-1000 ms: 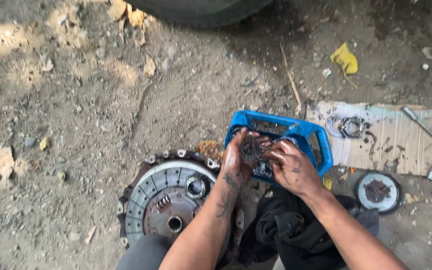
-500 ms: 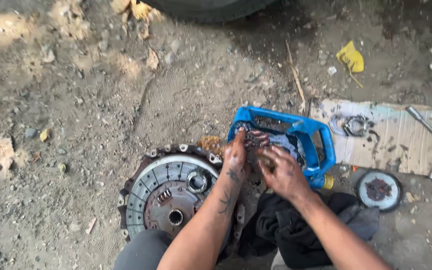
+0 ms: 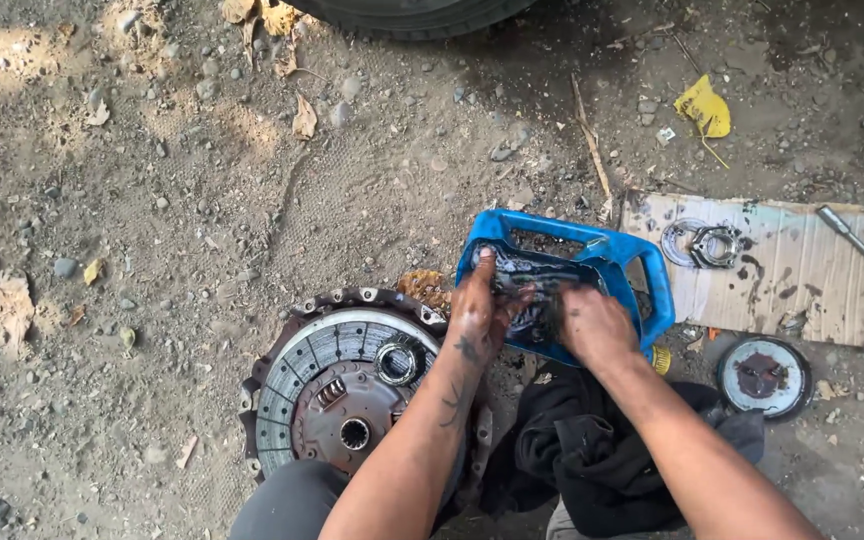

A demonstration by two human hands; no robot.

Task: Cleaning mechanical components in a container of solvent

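Head view: stony dirt ground [image 3: 152, 200]; cardboard sheet [image 3: 802, 270]; tyre [image 3: 412, 12] above.

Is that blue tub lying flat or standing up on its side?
Lying flat. The blue tub rests on the dirt with its open side up, and both hands reach down into it.

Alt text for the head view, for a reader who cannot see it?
Both greasy hands, left hand and right hand, work on a dark metal part inside a blue plastic tub on dirt ground, with a clutch disc lying beside it.
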